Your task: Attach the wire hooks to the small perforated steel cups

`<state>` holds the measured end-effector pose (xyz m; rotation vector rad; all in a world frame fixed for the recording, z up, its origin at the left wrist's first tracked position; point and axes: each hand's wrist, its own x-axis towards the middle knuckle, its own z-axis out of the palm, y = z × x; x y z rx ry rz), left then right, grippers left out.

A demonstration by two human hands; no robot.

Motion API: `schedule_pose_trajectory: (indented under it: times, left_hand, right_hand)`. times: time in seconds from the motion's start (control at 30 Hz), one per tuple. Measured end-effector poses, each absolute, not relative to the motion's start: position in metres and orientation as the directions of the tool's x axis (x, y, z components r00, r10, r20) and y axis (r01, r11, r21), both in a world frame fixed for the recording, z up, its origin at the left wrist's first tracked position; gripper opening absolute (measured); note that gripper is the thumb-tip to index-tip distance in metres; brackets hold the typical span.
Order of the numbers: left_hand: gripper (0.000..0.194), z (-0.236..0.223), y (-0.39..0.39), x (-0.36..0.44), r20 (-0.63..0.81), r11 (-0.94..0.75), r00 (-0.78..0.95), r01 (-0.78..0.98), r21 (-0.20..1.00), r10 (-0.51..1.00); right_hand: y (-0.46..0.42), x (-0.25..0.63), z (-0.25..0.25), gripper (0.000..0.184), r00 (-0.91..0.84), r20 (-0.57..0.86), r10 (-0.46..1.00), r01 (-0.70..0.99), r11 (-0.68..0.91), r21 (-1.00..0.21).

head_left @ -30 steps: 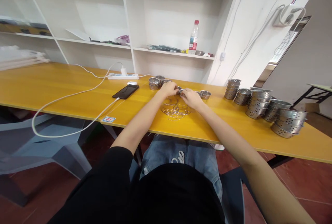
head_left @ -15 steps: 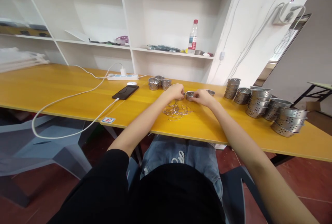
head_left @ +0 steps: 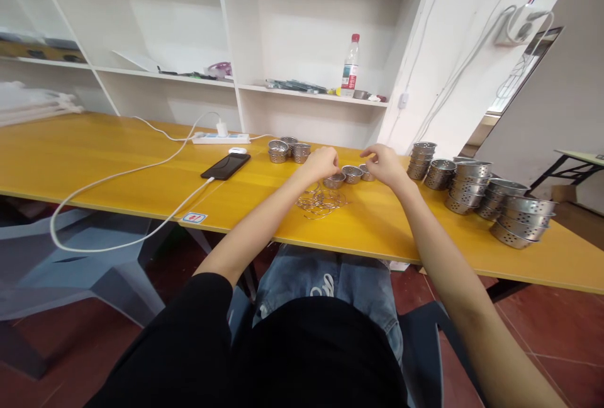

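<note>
My left hand [head_left: 324, 165] is closed, its fingers curled down at the rim of a small perforated metal cup [head_left: 334, 182]. What the fingertips pinch, if anything, is hidden. My right hand [head_left: 384, 164] is raised a little with thumb and forefinger apart and nothing between them. Beneath it sits another metal cup [head_left: 366, 173], partly covered by the hand. Between the hands stands a third metal cup [head_left: 352, 175]. A loose heap of bent wire pieces [head_left: 321, 203] lies on the yellow table in front of the cups.
Several perforated cups [head_left: 278, 152] stand grouped at the back left. Taller stacks of cups [head_left: 468, 186] occupy the right side. A phone [head_left: 225, 167] on a white cable [head_left: 117, 176] and a power strip [head_left: 221, 138] lie left. Shelves [head_left: 314, 94] rise behind, holding a bottle [head_left: 350, 71].
Both hands were close together at the cups. My right hand has moved right and up, letting go of a cup. My left hand has shifted slightly right, and the row of cups now shows.
</note>
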<state>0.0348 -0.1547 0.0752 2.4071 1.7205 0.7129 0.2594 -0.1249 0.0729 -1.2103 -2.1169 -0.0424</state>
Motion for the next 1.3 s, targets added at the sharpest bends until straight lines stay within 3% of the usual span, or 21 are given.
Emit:
schedule_pose_trajectory:
  times: [0.13,0.23,0.33,0.6,0.73,0.9,1.03,1.17,1.3]
  left_hand:
    - [0.013,0.079,-0.152,0.027,0.400,-0.424,0.262,0.812,0.400,0.878]
    - [0.013,0.081,-0.151,0.023,0.425,-0.455,0.263,0.767,0.453,0.866]
    - [0.013,0.081,-0.147,0.018,0.410,-0.466,0.268,0.709,0.529,0.872]
    - [0.020,0.076,-0.132,0.011,0.372,-0.476,0.298,0.515,0.713,0.879]
    - [0.041,0.065,-0.131,0.003,0.367,-0.494,0.349,0.418,0.763,0.862]
    - [0.075,0.042,-0.124,-0.022,0.346,-0.504,0.378,0.500,0.705,0.859]
    - [0.096,0.026,-0.114,-0.022,0.228,-0.449,0.426,0.543,0.710,0.875]
    - [0.100,0.013,-0.109,-0.002,0.275,-0.499,0.509,0.380,0.779,0.816]
    - [0.101,0.004,-0.109,0.008,0.345,-0.510,0.429,0.364,0.779,0.835]
  right_hand:
    - [-0.139,0.232,0.064,0.018,-0.371,0.584,0.722,0.490,0.687,-0.537]
    - [-0.145,0.216,0.056,0.024,-0.454,0.451,0.769,0.294,0.607,-0.738]
    - [-0.145,0.210,0.053,0.027,-0.452,0.386,0.804,0.205,0.515,-0.832]
    - [-0.147,0.215,0.058,0.032,-0.399,0.354,0.846,0.093,0.422,-0.902]
    - [-0.145,0.219,0.060,0.031,-0.380,0.372,0.847,0.137,0.450,-0.883]
    - [-0.141,0.220,0.063,0.032,-0.258,0.405,0.877,0.178,0.455,-0.873]
    - [-0.143,0.218,0.065,0.033,-0.211,0.423,0.881,0.087,0.448,-0.890]
    - [-0.146,0.214,0.066,0.029,-0.218,0.407,0.887,-0.004,0.416,-0.909]
    - [-0.151,0.209,0.064,0.027,-0.240,0.377,0.894,-0.083,0.369,-0.926]
